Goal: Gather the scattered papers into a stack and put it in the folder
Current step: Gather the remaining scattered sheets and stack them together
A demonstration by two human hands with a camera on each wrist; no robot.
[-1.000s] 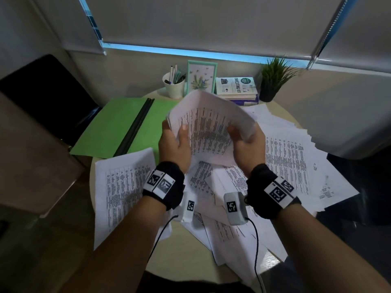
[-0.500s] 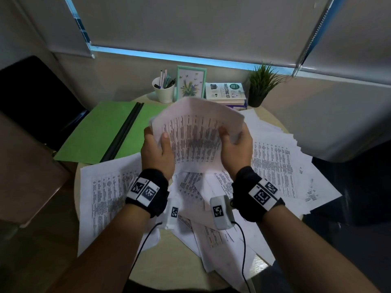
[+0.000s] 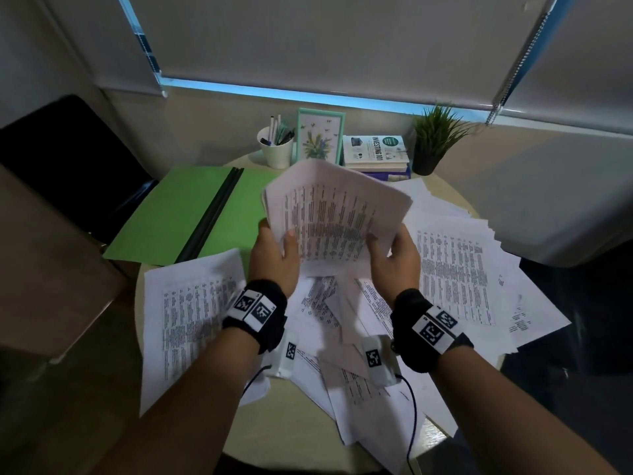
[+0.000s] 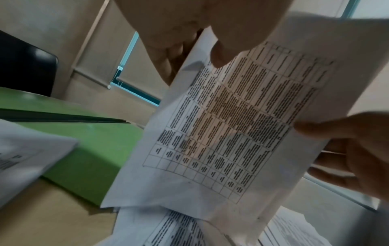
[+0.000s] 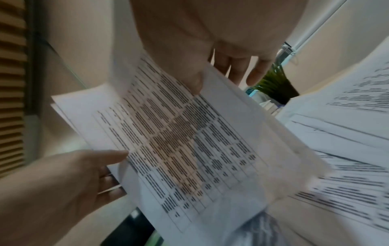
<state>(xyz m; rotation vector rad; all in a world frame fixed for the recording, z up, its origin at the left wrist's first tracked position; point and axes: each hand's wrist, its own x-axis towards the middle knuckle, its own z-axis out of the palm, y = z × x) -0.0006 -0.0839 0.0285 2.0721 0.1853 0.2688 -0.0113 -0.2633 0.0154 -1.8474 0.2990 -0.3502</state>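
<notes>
I hold a thin stack of printed sheets (image 3: pixel 335 217) upright above the table, one hand on each side edge. My left hand (image 3: pixel 274 250) grips its left edge, thumb on the printed face (image 4: pixel 235 119). My right hand (image 3: pixel 394 255) grips the right edge, thumb on the front of the stack (image 5: pixel 179 141). Many more printed papers (image 3: pixel 455 269) lie scattered over the round table (image 3: pixel 294 430). One large sheet (image 3: pixel 191 317) lies at the left. The green folder (image 3: pixel 178 214) lies open and flat at the back left, with a black spine.
At the back of the table stand a white pen cup (image 3: pixel 275 145), a framed picture (image 3: pixel 320 135), a pile of books (image 3: pixel 375 152) and a small potted plant (image 3: pixel 433 138). A black chair (image 3: pixel 65 156) is at the left. Roller blinds cover the window behind.
Both hands keep hold of the stack and have stayed over the table's middle. The sheets have flattened a little between the hands; the camera has shifted slightly.
</notes>
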